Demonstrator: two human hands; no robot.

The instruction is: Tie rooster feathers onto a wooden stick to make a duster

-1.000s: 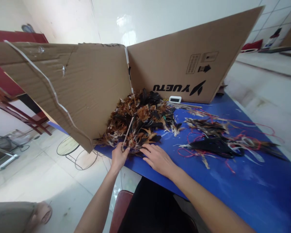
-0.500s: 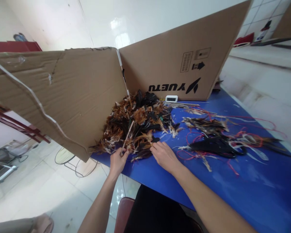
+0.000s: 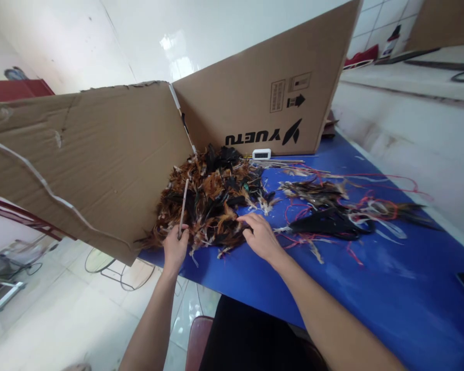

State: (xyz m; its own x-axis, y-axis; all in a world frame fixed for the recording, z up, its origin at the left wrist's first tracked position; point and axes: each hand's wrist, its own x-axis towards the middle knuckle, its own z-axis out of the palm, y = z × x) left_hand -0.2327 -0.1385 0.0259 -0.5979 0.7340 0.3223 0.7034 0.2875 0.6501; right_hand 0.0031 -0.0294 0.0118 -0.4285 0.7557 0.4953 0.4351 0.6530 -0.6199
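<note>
My left hand point(image 3: 176, 246) is closed around the lower end of a thin, pale stick point(image 3: 184, 203), which stands up tilted in front of the feathers. A heap of brown, orange and black feathers point(image 3: 212, 193) lies against the cardboard, just beyond both hands. At the heap's right front edge, my right hand point(image 3: 261, 234) has its index finger stretched out and its thumb apart, with nothing visible between them. The fingertip is at the feathers; whether it touches them I cannot tell.
Two tall cardboard panels point(image 3: 247, 98) stand behind and left of the heap. A small white digital display point(image 3: 262, 154) sits by thin sticks point(image 3: 282, 163). Rightward on the blue table point(image 3: 371, 293) lie feather bunches point(image 3: 317, 190), red string point(image 3: 406, 178) and a black item point(image 3: 328, 224).
The view has turned slightly to the right. My right hand's fingers have come apart from a pinch at the feathers. The stick in my left hand is now more upright.
</note>
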